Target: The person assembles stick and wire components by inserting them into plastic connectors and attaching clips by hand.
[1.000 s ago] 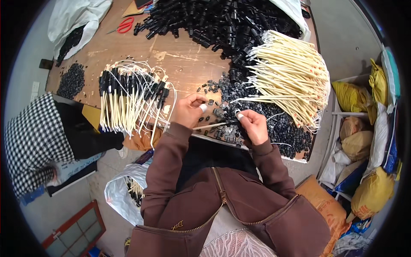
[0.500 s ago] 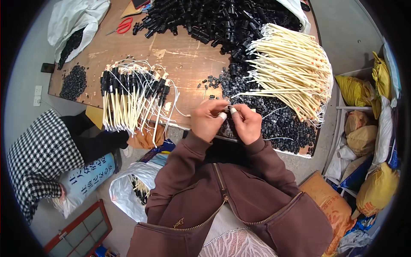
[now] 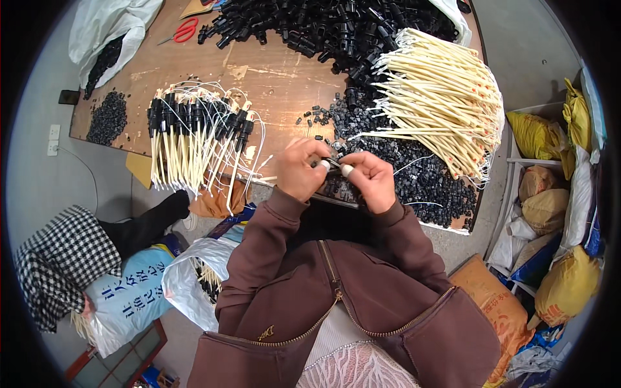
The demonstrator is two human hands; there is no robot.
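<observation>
My left hand [image 3: 302, 169] and right hand [image 3: 370, 180] meet over the table's near edge, thumbs and forefingers pinched. Between their fingertips is a small dark piece [image 3: 334, 163], mostly covered by the fingers; its exact kind is unclear. A short cream rod end [image 3: 265, 179] shows beside my left wrist. Just beyond and right of my hands lies a spread of small black plastic pieces [image 3: 427, 194], with a pile of cream rods [image 3: 440, 103] on it. To the left, a row of cream rods with black fittings and white strings [image 3: 194, 139] lies by the edge.
Black plastic fittings [image 3: 323, 29] are heaped at the back. Red-handled scissors [image 3: 186, 30], a white sack [image 3: 113, 32] and a small black heap [image 3: 108, 119] lie left. A person in a checkered garment [image 3: 68, 249] bends beside a bag [image 3: 129, 284]. Sacks fill a shelf [image 3: 511, 194] at right.
My fingertips have shifted slightly left, and the dark piece between them shows more. The person at left has bent lower, and the bag beside them has shifted. The view has moved a little.
</observation>
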